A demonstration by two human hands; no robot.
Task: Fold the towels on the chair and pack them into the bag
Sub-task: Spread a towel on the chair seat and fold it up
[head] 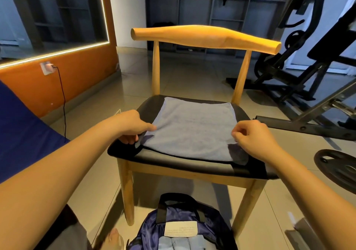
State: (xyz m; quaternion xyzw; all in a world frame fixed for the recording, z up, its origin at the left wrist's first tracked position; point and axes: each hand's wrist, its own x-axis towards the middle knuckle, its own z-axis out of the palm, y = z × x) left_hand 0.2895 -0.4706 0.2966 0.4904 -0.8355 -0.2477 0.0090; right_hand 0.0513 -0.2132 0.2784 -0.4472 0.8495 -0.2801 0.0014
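Your left hand (133,126) and right hand (254,136) each pinch a side edge of the towel (192,130) spread flat between them.

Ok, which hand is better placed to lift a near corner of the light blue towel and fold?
Probably left: the left hand pinches the near-left corner of the light blue towel, lifted off the black padded chair seat. The right hand curls at the right edge, grip unclear.
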